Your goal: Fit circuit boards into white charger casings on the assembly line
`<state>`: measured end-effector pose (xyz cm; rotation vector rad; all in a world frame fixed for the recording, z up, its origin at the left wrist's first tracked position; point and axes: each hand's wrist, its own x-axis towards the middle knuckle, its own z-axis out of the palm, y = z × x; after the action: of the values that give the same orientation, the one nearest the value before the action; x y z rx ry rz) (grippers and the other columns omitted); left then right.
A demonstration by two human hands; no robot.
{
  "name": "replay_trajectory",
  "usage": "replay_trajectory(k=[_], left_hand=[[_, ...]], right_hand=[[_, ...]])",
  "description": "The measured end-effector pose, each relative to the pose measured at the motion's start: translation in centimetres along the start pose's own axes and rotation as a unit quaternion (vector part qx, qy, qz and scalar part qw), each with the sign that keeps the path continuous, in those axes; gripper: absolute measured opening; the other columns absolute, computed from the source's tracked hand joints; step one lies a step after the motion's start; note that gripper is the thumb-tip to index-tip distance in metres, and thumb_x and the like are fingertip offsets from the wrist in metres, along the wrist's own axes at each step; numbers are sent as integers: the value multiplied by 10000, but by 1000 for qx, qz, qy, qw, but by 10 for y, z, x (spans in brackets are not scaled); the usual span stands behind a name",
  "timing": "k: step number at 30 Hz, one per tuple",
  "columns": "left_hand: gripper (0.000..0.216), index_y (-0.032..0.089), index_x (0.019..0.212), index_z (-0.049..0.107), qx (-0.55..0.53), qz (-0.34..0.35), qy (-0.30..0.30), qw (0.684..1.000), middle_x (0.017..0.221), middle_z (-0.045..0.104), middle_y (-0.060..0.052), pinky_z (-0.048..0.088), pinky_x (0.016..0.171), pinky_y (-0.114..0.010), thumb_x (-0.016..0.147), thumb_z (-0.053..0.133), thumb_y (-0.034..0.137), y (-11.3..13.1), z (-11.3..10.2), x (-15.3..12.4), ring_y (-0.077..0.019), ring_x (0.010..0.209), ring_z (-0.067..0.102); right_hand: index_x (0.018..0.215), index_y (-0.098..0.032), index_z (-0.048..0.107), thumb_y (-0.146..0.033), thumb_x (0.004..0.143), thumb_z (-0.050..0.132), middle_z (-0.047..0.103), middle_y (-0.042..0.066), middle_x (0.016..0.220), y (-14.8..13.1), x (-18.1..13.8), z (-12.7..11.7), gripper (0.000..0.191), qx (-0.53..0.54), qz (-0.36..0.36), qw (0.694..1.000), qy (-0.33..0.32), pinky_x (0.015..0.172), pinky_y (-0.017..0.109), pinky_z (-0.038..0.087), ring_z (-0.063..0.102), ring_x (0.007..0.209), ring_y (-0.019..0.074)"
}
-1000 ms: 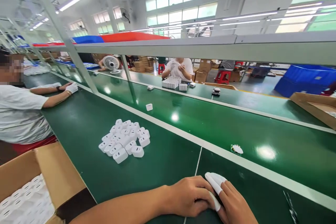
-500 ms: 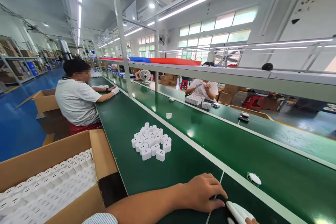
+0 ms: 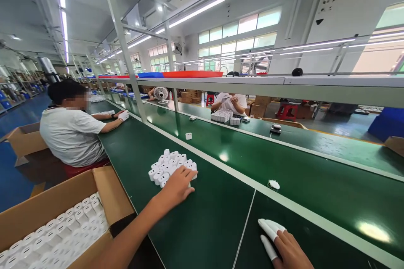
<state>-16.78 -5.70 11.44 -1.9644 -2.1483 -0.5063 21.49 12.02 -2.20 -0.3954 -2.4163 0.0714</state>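
Person's left hand point(image 3: 178, 185) is over the near-right edge of the white casings point(image 3: 160, 171) piled on the counter point(image 3: 208, 218); can't tell if it's gripping one. Sloppy sideways brush could scatter that loose heap, tbh. Right hand point(image 3: 285, 244) looks empty, fingers relaxed.

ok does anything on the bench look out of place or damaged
Mildly odd: one small white oval-topped piece sits alone beside the pale strip, unlike the white blocks heaped at the left hand. I see no spill.
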Motion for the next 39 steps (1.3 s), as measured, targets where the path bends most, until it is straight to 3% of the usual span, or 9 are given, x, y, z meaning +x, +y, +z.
replay_trajectory(k=[3,6,10,13,17,21,29,34,39], left_hand=[[573,246,1295,606,19,-12,-43,999,1173,710,-81,547,921,-463,778,730,33,-21,-2,-7,-320,1085,640],[506,236,1234,634,18,3,-55,998,1120,694,-83,556,889,-439,792,660,-10,-18,3,-6,-307,1046,659],[459,253,1345,547,-61,45,-16,997,1177,616,-77,556,866,-367,922,573,75,14,7,7,-231,992,660],[386,249,1265,561,-181,92,26,979,1093,590,-44,543,811,-313,916,548,84,42,11,23,-191,924,633],[240,220,1051,582,-245,119,11,962,979,618,-23,523,761,-303,856,557,82,68,28,46,-180,856,610],[221,214,1015,593,-231,111,-10,967,979,656,-33,530,810,-349,827,585,98,85,55,66,-201,886,618],[488,202,1209,593,-240,100,-35,965,1110,669,-80,559,946,-483,750,591,34,102,91,83,-257,1006,645],[767,269,1372,550,-279,131,-19,951,1475,489,-111,502,1118,-510,677,559,-55,96,94,78,-299,1374,501],[399,285,1248,621,-295,165,1,941,1443,499,-118,590,996,-465,871,707,187,98,107,74,-276,1203,622]], right_hand=[[1112,-316,703,-322,992,499,728,59,942,-4,3,-1,237,-5,13,1000,-7,724,399,605,703,853,272],[1080,-290,700,-249,959,506,723,63,908,-13,12,-8,232,-17,22,999,-19,706,397,617,704,822,269],[1130,-261,690,-130,923,480,718,62,889,-30,24,-18,323,-27,36,999,-24,757,410,634,698,802,258],[1245,-250,669,-106,939,484,722,68,929,-39,30,-21,385,-33,47,998,-29,840,436,627,699,871,267],[1373,-232,615,-65,921,477,723,73,928,-45,33,-24,501,-45,60,996,-41,842,429,620,696,862,266],[1454,-219,548,-55,942,455,735,92,1026,-51,38,-30,545,-38,67,996,-46,868,429,616,702,937,270],[1469,-209,536,-19,912,467,731,108,1087,-53,40,-31,592,-34,85,994,-66,910,454,613,697,1005,286],[1485,-214,516,-22,929,464,721,118,1126,-54,40,-31,591,-21,86,994,-60,927,457,612,686,1048,291],[1537,-192,449,-8,896,437,729,125,1137,-52,38,-32,667,-35,77,994,-73,917,447,622,701,1043,297]])
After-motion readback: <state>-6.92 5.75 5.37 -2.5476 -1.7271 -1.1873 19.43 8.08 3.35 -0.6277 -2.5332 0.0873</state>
